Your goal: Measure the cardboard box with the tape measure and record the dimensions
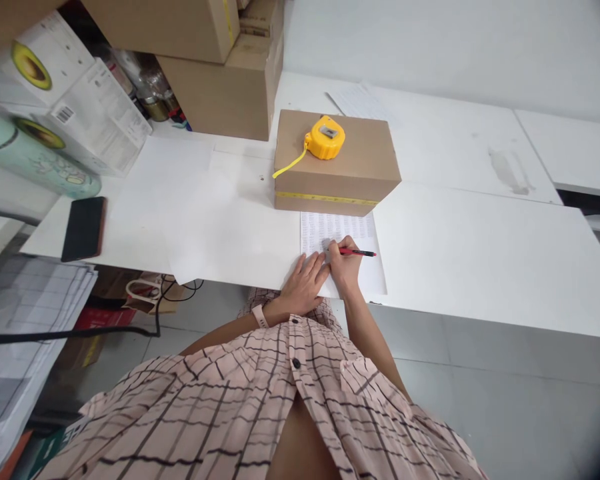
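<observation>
My right hand (345, 267) is closed around a red pen (359, 253), its tip down on a printed sheet of paper (375, 273). Flat on the left edge of that sheet lies my left hand (306, 283), fingers stretched out and close to the pen tip. Just beyond both hands, a brown cardboard box (337, 167) banded with yellow tape rests over the far end of the sheet. On its top sits a yellow tape measure (326, 138) with a wrist strap hanging toward the left.
The white table (470, 253) ends right at my body. At the left are a phone (84, 229), a mint-green bottle (35, 157), white boxes with avocado pictures (75, 113) and blank paper (160, 177). Large cardboard boxes (220, 90) are stacked at the back. Another printed sheet (360, 100) lies behind the box.
</observation>
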Tool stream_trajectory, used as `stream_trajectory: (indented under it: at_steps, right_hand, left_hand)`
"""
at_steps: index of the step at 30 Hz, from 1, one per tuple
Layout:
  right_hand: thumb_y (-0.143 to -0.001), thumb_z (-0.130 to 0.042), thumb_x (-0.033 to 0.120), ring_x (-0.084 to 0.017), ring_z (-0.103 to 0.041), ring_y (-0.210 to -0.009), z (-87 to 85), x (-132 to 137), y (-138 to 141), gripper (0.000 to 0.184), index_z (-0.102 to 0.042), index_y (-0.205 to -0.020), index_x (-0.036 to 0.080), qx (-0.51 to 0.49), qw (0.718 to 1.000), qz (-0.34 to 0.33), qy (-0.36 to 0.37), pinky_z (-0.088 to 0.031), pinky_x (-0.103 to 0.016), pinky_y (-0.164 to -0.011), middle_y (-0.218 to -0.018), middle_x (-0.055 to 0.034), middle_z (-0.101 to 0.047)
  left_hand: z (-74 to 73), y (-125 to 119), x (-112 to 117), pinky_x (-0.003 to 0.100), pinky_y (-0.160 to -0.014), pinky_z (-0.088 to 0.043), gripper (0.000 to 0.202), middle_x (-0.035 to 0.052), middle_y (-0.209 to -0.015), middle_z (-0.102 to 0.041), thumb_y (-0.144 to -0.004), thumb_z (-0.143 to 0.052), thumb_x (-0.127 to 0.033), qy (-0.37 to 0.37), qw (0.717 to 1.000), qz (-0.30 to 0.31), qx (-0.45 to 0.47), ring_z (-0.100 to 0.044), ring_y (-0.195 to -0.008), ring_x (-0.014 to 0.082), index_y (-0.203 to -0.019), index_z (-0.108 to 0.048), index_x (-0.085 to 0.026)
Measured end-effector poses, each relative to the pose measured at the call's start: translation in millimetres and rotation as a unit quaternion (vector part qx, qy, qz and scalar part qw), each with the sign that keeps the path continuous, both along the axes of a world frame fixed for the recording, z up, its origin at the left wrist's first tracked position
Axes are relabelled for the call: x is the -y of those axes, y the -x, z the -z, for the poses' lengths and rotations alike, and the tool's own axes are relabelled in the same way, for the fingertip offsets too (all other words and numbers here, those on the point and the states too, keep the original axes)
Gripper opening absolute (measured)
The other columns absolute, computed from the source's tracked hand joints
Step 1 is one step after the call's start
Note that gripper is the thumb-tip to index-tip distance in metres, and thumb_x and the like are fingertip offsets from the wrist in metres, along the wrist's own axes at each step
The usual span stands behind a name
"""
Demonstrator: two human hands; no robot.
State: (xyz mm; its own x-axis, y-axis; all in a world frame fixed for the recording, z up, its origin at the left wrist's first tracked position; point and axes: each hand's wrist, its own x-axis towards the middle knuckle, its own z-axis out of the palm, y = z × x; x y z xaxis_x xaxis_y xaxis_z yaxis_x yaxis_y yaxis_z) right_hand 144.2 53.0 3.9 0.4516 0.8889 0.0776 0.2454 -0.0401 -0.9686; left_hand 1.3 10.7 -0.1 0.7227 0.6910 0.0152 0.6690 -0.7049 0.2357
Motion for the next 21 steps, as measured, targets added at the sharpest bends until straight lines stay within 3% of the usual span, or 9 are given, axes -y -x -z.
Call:
stream_trajectory:
  at_steps: [10, 21]
  right_hand:
    - [-0.078, -0.059, 0.022, -0.011, -0.036, -0.058, -2.0, -0.7, -0.1, 0.029, -0.037, -0.061, 0.024, 0.002, 1.000, 0.014, 0.004, -0.033, -0.027, -0.059, -0.057, 0.0078, -0.037]
    - [-0.082, -0.061, 0.025, -0.011, -0.037, -0.057, 0.0, -1.3, 0.2, 0.031, -0.037, -0.061, 0.024, 0.011, 1.000, 0.010, -0.006, -0.034, -0.028, -0.060, -0.057, 0.0078, -0.038]
  left_hand:
    - [5.9, 0.3, -0.2, 0.057, -0.127, -0.010, 0.078, 0.0249, -0.167, -0.026, -0.093, -0.058, -0.048, -0.008, 1.000, -0.001, 0.015, -0.020, -0.157, 0.0383, -0.154, -0.033, -0.007]
    - [1.7, 0.0, 0.7, 0.057, -0.127, -0.012, 0.078, 0.0254, -0.166, -0.028, -0.090, -0.061, -0.045, -0.023, 1.000, -0.001, -0.011, -0.022, -0.156, 0.0391, -0.153, -0.036, -0.005]
